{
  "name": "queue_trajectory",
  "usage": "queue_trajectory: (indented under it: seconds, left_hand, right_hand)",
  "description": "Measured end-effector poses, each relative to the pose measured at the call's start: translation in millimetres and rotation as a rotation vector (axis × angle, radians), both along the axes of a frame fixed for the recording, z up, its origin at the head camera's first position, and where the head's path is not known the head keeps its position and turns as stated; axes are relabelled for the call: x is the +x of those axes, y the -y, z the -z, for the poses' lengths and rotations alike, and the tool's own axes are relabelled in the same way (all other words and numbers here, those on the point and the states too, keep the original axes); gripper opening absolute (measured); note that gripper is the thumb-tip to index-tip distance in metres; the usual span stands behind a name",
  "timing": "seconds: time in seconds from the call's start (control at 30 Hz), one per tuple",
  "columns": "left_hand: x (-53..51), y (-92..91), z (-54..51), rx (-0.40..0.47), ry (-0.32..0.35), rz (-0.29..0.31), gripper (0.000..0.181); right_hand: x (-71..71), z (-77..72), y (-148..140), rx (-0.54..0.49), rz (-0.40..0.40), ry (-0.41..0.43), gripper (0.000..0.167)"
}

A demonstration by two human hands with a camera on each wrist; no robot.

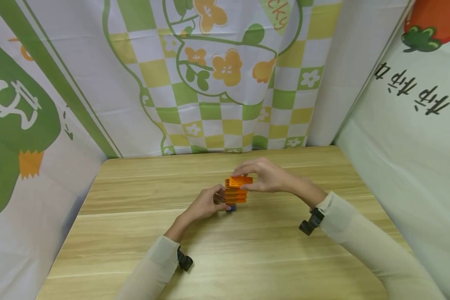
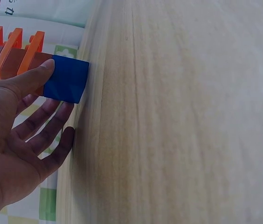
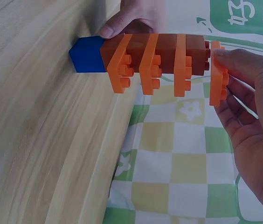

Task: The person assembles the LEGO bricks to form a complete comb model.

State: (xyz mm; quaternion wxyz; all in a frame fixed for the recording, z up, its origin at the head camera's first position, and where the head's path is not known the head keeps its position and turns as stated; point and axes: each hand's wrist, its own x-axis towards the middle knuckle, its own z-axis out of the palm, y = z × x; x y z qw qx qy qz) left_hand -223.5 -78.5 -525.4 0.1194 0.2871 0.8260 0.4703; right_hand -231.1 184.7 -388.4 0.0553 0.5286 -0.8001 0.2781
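Note:
A tower of toy building bricks (image 3: 164,51) stands upright on the table, with a blue brick (image 2: 67,81) at its base. Above that, brown bricks (image 3: 138,46) alternate with flat orange bricks (image 3: 146,65) that jut out to one side. My left hand (image 1: 204,203) holds the tower low down, its thumb on the blue brick and the lowest brown one. Between the thumb and fingers of my right hand (image 1: 269,176) is another flat orange brick (image 3: 216,79). It is just above the studs of the top brown brick, with a narrow gap seen in the right wrist view.
The wooden table (image 1: 225,258) extends around the tower on all sides. A patterned cloth (image 1: 217,112) hangs behind its far edge, and printed cloth walls (image 1: 401,137) stand left and right. Each wrist wears a small black camera (image 1: 311,221).

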Motion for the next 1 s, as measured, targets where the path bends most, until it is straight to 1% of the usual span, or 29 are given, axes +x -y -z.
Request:
queue_trajectory:
  seconds: [0.27, 0.57, 0.73, 0.87, 1.0]
  left_hand:
    - [0.3, -0.4, -0.5, -0.007, 0.005, -0.005, 0.036]
    - [-1.2, -0.9, -1.0, -0.019, 0.008, -0.016, 0.036]
    - [-0.3, -0.9, -2.3, -0.017, 0.017, -0.018, 0.036]
    - [-0.2, -0.9, -2.3, -0.015, 0.028, -0.019, 0.037]
    - [-0.2, -1.2, -2.6, -0.021, 0.022, -0.015, 0.036]
  right_hand:
    - [-3.5, -0.8, 8.3, 0.025, -0.026, 0.02, 0.036]
    - [-5.6, -5.9, 12.6, 0.081, -0.008, 0.103, 0.034]
    - [-4.1, -7.1, 14.5, 0.07, -0.006, 0.101, 0.029]
    - [-3.1, -7.5, 16.0, 0.057, -0.004, 0.078, 0.026]
    - [-2.6, -7.8, 17.6, 0.055, 0.002, 0.062, 0.026]
